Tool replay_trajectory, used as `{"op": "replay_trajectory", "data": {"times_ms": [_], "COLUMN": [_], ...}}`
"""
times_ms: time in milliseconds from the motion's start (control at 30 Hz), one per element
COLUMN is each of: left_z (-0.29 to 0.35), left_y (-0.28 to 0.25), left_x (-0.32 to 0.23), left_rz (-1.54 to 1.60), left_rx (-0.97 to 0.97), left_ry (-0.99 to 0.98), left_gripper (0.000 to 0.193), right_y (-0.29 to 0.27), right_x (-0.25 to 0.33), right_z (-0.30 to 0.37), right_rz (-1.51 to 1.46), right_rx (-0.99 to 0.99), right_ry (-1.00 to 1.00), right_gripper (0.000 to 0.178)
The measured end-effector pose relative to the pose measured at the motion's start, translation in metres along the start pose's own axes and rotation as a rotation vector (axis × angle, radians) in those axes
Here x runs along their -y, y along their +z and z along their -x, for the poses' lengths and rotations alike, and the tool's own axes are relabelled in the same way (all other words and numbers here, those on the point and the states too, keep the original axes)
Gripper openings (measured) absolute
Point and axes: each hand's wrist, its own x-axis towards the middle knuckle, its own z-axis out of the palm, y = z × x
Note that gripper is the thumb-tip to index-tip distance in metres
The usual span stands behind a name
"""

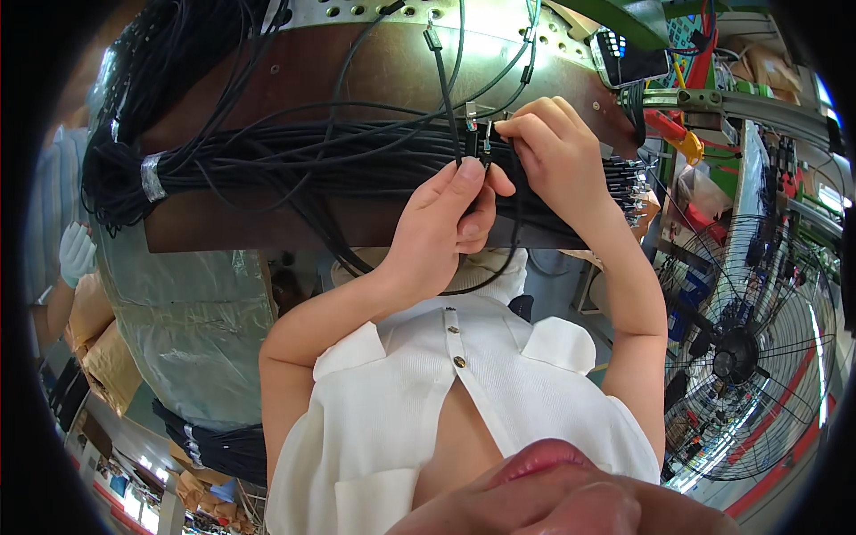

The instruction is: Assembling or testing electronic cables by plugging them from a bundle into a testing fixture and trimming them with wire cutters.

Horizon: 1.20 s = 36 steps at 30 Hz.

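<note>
– Over the near edge of the desk [392, 71], what comes first?

– A loop of black cable [518, 234] hangs on the near side, close to the white shirt [401, 357]. Just beyond it, the left hand [441, 209] pinches the cable ends [471, 134] between thumb and fingers

– How do those ends lie from the hands?

– They stand out past the left thumb on its far side, their long axis running near to far, metal tips pointing far. The right hand [563, 156] comes in from the right, thumb and forefinger drawn together just beside the tips. The left is nearer, as it has them in its grasp

– Does the right one hold anything?

– I cannot tell; its fingertips cover whatever may be between them

– And their look?

– Slim and black, with small shiny metal pieces at the tips; finer detail is too small to read

– Farther off?

– A thick cable bundle [294, 160] lies left to right, crosswise to the ends, with a silver band [153, 178] toward its left; at the far side runs a perforated metal strip [344, 18]
</note>
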Motion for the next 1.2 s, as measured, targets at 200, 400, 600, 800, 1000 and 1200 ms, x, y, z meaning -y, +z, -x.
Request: {"op": "replay_trajectory", "data": {"times_ms": [200, 400, 600, 800, 1000, 1200], "left_z": [0.004, 0.001, -0.005, -0.007, -0.009, -0.011], "left_y": [0.0, 0.0, 0.004, 0.005, -0.002, 0.008], "left_x": [-0.001, -0.001, -0.003, -0.002, -0.007, -0.005], "left_rz": [-0.067, -0.077, -0.127, -0.136, -0.351, -0.104], "left_rx": [0.01, 0.001, -0.01, 0.142, -0.059, -0.052], "left_ry": [-0.006, -0.025, -0.014, -0.099, 0.125, 0.054], "left_gripper": [0.035, 0.036, 0.037, 0.036, 0.043, 0.03], "right_y": [-0.005, -0.008, 0.0, -0.018, -0.006, -0.013], "right_x": [-0.011, -0.015, -0.012, 0.001, -0.014, -0.011], "right_z": [0.003, -0.004, 0.004, 0.0, 0.02, 0.014], "right_rz": [-0.1, -0.046, 0.002, 0.128, -0.126, 0.044], "right_rx": [-0.038, 0.012, -0.037, -0.166, -0.166, -0.037], "right_ry": [0.084, 0.065, -0.011, -0.299, 0.121, 0.076], "right_gripper": [0.013, 0.01, 0.02, 0.034, 0.018, 0.017]}}
